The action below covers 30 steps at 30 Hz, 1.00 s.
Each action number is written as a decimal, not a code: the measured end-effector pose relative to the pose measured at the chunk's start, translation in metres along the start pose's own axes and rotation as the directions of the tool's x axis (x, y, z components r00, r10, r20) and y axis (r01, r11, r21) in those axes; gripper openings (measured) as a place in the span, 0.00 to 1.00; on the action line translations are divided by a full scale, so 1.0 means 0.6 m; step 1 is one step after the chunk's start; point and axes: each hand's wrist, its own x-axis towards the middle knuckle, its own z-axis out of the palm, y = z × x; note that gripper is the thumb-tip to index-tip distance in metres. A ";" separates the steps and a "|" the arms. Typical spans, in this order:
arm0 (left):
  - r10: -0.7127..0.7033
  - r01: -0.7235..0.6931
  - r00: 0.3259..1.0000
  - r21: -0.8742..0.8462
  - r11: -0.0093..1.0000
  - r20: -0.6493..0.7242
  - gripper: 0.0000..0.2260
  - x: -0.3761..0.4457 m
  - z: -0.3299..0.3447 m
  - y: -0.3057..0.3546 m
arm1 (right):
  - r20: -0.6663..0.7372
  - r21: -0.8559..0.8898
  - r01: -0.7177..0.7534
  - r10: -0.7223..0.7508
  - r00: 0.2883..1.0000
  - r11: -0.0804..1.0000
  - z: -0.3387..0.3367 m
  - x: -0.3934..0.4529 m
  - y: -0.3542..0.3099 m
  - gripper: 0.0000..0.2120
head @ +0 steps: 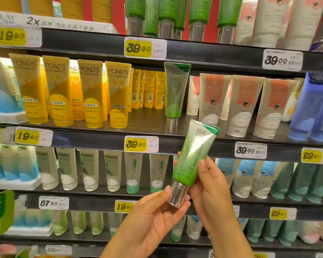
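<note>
I hold a green and silver tube (pixel 192 155) with a silver cap in front of the shop shelves, tilted with its crimped end up and to the right. My right hand (pixel 211 181) grips the tube's green body, thumb on the front and fingers behind. My left hand (pixel 153 215) holds the silver cap between thumb and fingers from below. A matching green tube (pixel 174 94) stands cap down on the middle shelf (pixel 147 125), just above and left of the held one.
Yellow POND'S tubes (pixel 90 94) fill the shelf's left side. White and coral tubes (pixel 242 107) stand to the right, blue tubes (pixel 311 108) beyond them. Price tags (pixel 141 144) line the shelf edges. More tubes fill the shelves above and below.
</note>
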 end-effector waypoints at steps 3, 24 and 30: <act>0.048 -0.047 0.999 0.026 0.999 -0.015 0.13 0.004 -0.004 -0.002 | 0.009 -0.058 -0.002 0.002 1.000 0.998 -0.003 -0.002 -0.002 0.18; 0.697 -0.453 0.710 0.823 0.342 0.101 0.22 0.003 -0.022 0.001 | 0.069 -0.051 -0.118 0.121 0.990 0.992 -0.013 -0.008 0.001 0.14; 0.716 -0.475 0.694 0.795 0.376 0.076 0.19 0.003 -0.018 0.001 | 0.061 -0.039 -0.107 0.109 0.992 0.994 -0.011 -0.008 0.000 0.14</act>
